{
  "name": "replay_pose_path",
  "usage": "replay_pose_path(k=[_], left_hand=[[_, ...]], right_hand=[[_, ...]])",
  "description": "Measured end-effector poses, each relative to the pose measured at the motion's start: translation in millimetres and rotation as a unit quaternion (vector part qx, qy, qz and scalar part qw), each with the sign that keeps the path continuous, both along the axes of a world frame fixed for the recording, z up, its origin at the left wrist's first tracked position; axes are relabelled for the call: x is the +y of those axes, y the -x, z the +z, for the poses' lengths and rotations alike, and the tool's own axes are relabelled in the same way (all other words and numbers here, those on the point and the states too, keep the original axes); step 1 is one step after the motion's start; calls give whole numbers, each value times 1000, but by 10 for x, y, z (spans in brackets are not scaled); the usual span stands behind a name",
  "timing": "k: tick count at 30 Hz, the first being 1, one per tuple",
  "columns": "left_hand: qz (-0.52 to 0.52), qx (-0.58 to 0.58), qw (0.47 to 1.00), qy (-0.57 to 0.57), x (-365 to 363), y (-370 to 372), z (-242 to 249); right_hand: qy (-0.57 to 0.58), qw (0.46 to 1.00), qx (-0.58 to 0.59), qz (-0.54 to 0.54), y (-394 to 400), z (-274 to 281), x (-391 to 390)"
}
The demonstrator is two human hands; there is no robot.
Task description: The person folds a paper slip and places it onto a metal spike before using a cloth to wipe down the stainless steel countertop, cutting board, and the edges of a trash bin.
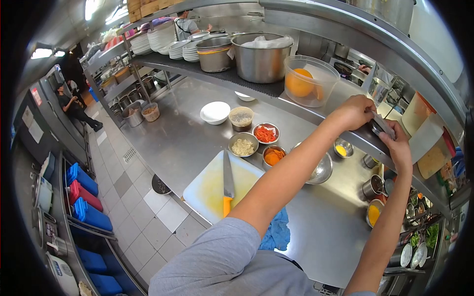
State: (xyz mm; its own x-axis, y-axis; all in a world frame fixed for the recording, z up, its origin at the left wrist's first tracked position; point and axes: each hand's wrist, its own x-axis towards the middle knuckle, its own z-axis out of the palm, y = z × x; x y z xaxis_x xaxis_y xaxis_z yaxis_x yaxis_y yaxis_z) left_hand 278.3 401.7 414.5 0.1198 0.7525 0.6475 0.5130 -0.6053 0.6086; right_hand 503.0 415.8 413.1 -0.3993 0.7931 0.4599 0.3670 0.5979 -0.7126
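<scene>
Both arms reach up to the metal shelf on the right. My left hand point(354, 112) is closed, its fingers at the near end of a small grey metallic object point(383, 126). My right hand point(398, 144) pinches the other side of that object. Left of the hands, a clear plastic tub point(323, 81) with an orange point(299, 82) in it stands on the shelf. Below, a knife with a yellow handle point(227, 204) lies on a white cutting board point(202, 185). A blue cloth point(276, 232) is partly hidden by my left arm.
Bowls of chopped garlic point(243, 147), red slices point(265, 133) and orange slices point(273, 156) stand behind the board. Large pots point(261, 61) and stacked plates point(161, 37) fill the shelf. Two people point(76, 106) are at the far left, another point(186, 25) beyond the shelf.
</scene>
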Motion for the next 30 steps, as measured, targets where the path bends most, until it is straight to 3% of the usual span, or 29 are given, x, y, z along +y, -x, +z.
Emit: replay_pose_path(k=[6, 9, 17, 21, 23, 25, 26, 28, 30], left_hand=[[-41, 20, 999, 21, -35, 1, 10], [-28, 20, 999, -17, -27, -20, -1], [0, 22, 997, 67, -19, -23, 45], [11, 12, 999, 38, -4, -22, 19], [-17, -6, 999, 37, 20, -6, 10], [-34, 1, 994, 104, -59, -8, 65], [-50, -3, 989, 140, -116, -13, 120], [-78, 40, 993, 74, 57, 0, 10], [-62, 79, 992, 81, -85, -32, 101]], right_hand=[[23, 998, -25, -45, -13, 17, 12], [54, 996, 26, -74, -42, -13, 39], [58, 993, 30, -101, -67, -10, 93], [80, 984, 35, -156, -23, 23, 23], [-11, 998, -3, -67, -122, -96, 166], [-20, 999, -30, -14, -67, -29, 40], [-14, 999, -44, -23, -17, 14, -49], [-29, 997, -57, -48, -2, 46, -75], [-16, 996, -45, -77, -29, -3, 22]])
